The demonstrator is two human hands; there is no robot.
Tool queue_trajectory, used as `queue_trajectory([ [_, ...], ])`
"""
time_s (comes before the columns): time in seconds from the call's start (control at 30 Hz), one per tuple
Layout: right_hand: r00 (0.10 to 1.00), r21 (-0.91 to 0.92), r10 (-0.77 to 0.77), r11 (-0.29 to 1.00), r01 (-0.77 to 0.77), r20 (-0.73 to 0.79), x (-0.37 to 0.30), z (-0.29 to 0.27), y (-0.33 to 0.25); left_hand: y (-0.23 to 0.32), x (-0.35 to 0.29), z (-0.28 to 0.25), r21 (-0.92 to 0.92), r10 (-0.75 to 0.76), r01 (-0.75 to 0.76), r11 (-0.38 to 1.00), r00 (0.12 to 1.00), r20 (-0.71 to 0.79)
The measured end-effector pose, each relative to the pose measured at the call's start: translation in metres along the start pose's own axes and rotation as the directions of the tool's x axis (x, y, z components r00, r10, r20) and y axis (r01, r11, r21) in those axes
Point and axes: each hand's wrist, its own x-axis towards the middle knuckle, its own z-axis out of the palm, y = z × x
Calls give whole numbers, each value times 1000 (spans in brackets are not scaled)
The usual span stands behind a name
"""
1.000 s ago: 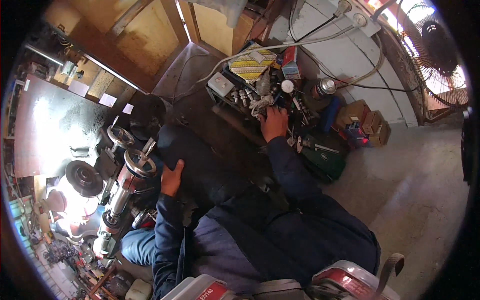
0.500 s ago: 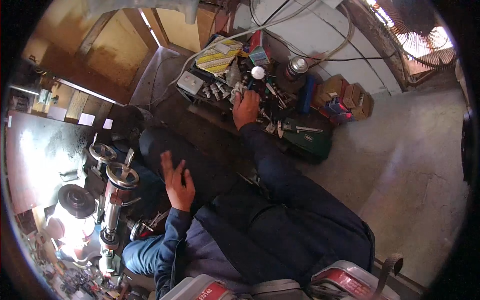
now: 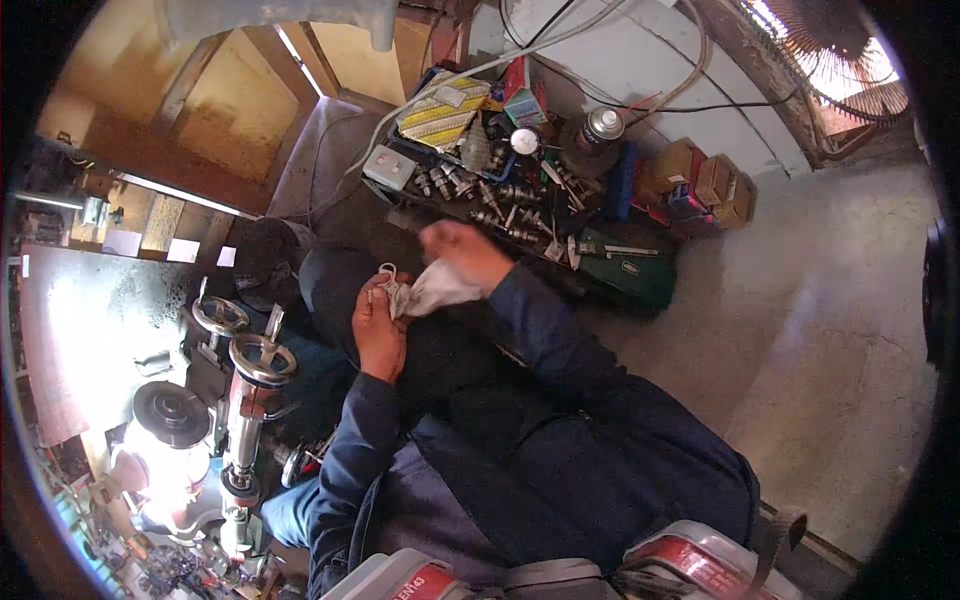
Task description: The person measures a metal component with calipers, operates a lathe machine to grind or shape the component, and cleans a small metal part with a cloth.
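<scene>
Over my lap, my left hand (image 3: 381, 330) is closed on one end of a crumpled white cloth (image 3: 440, 288). A small pale loop (image 3: 387, 270) stands up at its fingertips; whether it is part of the cloth I cannot tell. The cloth stretches right toward my right hand (image 3: 468, 256), which is raised and smeared by motion. Its fingers point left, and whether they grip the cloth is unclear. Beyond my hands, several metal spindle-like parts (image 3: 440, 183) lie on a low bench, with a round white dial gauge (image 3: 524, 141) among them.
The bench also bears a yellow-striped box (image 3: 440, 115), a spray can (image 3: 603, 126), small cardboard boxes (image 3: 715, 180), a caliper (image 3: 618, 250) and a green case (image 3: 630, 275). At left stands a machine with handwheels (image 3: 262, 360) under bright light. A fan (image 3: 830, 60) is at upper right.
My right hand has drawn back from the metal parts on the bench toward my left hand. My left hand, open and bare before, has closed on the white cloth, now over my lap.
</scene>
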Motion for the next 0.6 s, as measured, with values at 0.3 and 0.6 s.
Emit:
queue_trajectory([
  [0.3,517,-748,-541,478,-461,-664,-43,-209,-5,10,-8,7,449,104,-189,873,973,206],
  [0.6,260,-692,-643,643,-327,-721,-71,-191,27,-1,-3,-1,323,40,-114,940,973,227],
])
